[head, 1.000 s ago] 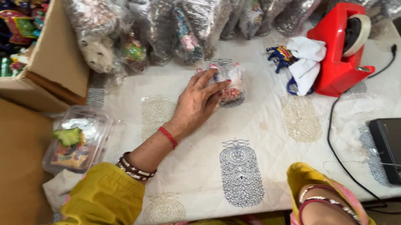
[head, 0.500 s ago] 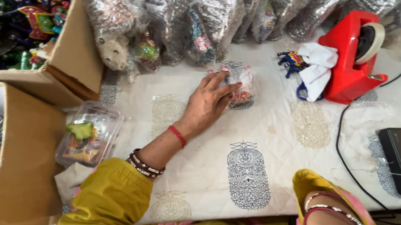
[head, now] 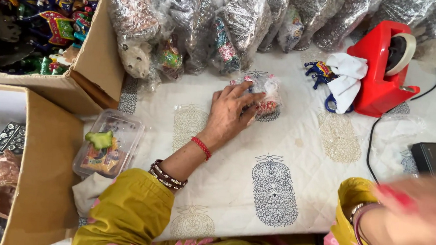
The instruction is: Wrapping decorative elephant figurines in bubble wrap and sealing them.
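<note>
My left hand [head: 231, 113] lies palm down on the white printed cloth [head: 297, 159], its fingers pressing on a small clear plastic packet [head: 267, 96] with a red and white item inside. My right hand [head: 418, 223] is a blur at the lower right corner, near my body and above the table's edge; I see nothing in it and cannot make out its fingers. A red thread and several bangles circle my left wrist.
Several plastic-wrapped figurines [head: 209, 30] line the back. A red tape dispenser [head: 385, 73] and a white cloth [head: 346, 78] stand at the right, beside a black device [head: 435, 158] with a cable. Cardboard boxes [head: 94, 62] and a clear plastic tray [head: 109, 143] sit at the left.
My left hand stays on the packet. My right hand has lifted into view at the lower right, blurred by motion. The camera has shifted slightly.
</note>
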